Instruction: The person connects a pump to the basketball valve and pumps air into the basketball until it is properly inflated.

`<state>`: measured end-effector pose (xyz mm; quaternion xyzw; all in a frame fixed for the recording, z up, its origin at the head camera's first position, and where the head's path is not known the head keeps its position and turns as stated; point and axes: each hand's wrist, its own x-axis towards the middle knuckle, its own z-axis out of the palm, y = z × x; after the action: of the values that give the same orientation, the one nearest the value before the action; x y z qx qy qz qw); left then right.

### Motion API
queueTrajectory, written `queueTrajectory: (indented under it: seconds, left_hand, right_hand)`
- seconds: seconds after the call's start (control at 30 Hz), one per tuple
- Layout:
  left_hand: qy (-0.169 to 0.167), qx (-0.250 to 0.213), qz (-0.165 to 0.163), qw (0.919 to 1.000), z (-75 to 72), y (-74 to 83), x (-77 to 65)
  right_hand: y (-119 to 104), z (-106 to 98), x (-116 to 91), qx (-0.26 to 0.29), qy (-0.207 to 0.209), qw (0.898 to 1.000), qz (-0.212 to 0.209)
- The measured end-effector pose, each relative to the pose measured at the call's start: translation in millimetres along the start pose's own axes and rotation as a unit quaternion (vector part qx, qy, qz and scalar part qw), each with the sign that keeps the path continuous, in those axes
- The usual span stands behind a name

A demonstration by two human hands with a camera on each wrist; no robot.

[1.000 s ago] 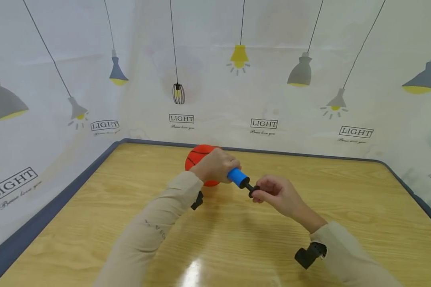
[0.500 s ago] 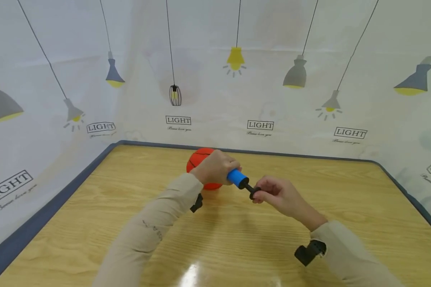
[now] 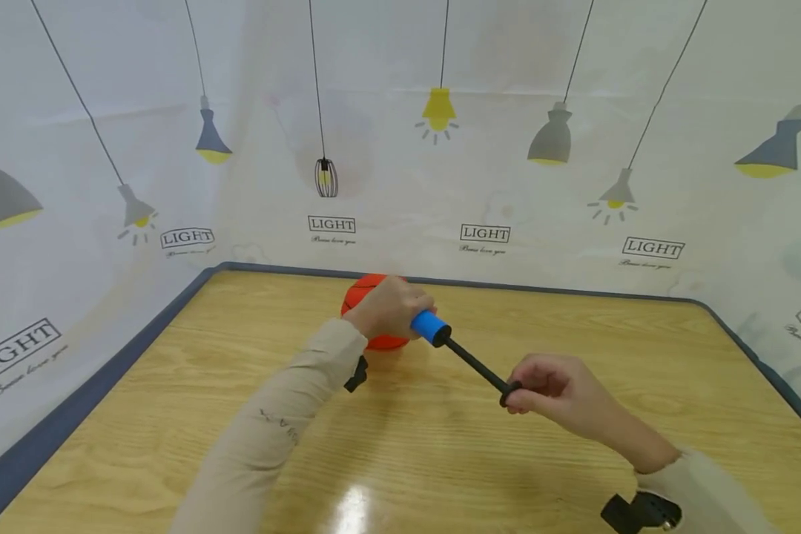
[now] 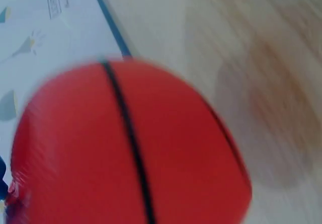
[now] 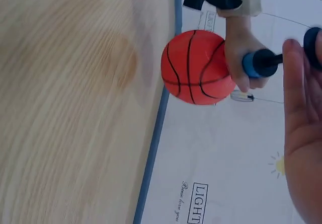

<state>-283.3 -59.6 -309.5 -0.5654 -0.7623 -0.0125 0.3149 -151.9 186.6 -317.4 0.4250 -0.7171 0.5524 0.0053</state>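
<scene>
In the head view my left hand grips the blue barrel of a hand pump. My right hand pinches the black disc-shaped handle at the end of the pump's rod, which is drawn far out and slants down to the right. A red ball with black seams is behind my left hand, partly covered by it. The same ball fills much of the left wrist view. From the right wrist, the ball appears beside the left hand. The pump's front end is hidden.
The wood-grain table lies below both hands. A dark blue border runs along its far edge. Behind it hangs a pale backdrop printed with lamps and lettering. Black straps with small devices sit at both wrists.
My right hand has moved right and toward me, pulling the black rod much farther out of the barrel. The left hand, with pump and ball, has shifted slightly left.
</scene>
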Motion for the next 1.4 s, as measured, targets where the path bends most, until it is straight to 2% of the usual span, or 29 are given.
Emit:
queueTrajectory:
  seconds: [0.17, 0.3, 0.37, 0.5, 0.7, 0.8, 0.97, 1.1, 1.27, 1.4]
  left_hand:
    - [-0.034, 0.014, 0.019, 0.9992, 2.9, 10.1, 6.2]
    - [-0.053, 0.036, 0.015, 0.9978, 2.9, 16.1, 11.0]
    - [-0.048, 0.029, 0.016, 0.9983, 3.8, 16.9, 12.9]
    - [-0.026, 0.004, 0.023, 0.9994, 2.8, 14.7, 16.1]
    - [-0.010, 0.012, 0.005, 0.9999, -3.0, 5.6, 14.4]
    - [-0.009, 0.005, 0.015, 0.9998, -1.8, 5.0, 13.3]
    - [0.011, -0.010, 0.033, 0.9993, 1.5, 8.4, 15.0]
    - [0.028, -0.007, 0.026, 0.9992, 2.3, 8.3, 14.5]
    - [0.023, 0.006, 0.035, 0.9991, 5.7, 5.2, 11.0]
    - [0.029, 0.013, 0.025, 0.9992, 4.5, -1.9, 4.9]
  right_hand:
    - [25.9, 0.0, 13.8, -0.061, -0.011, 0.998, -0.028]
    - [44.4, 3.8, 24.4, -0.044, 0.004, 0.999, -0.022]
    - [42.7, 5.7, 24.4, -0.026, 0.015, 1.000, -0.005]
    - [23.6, 5.6, 18.9, -0.023, 0.034, 0.999, 0.015]
    - [0.8, -2.9, -4.2, 0.037, 0.014, 0.999, -0.015]
    - [5.4, -3.5, -6.5, 0.047, -0.002, 0.998, -0.029]
    - [29.6, 3.3, 18.3, 0.028, -0.002, 0.998, -0.052]
    - [37.8, 6.2, 31.4, 0.028, 0.018, 0.999, -0.041]
    - [26.9, 8.4, 22.5, 0.013, 0.026, 0.999, 0.014]
    - [9.2, 4.5, 4.1, 0.046, 0.007, 0.999, 0.010]
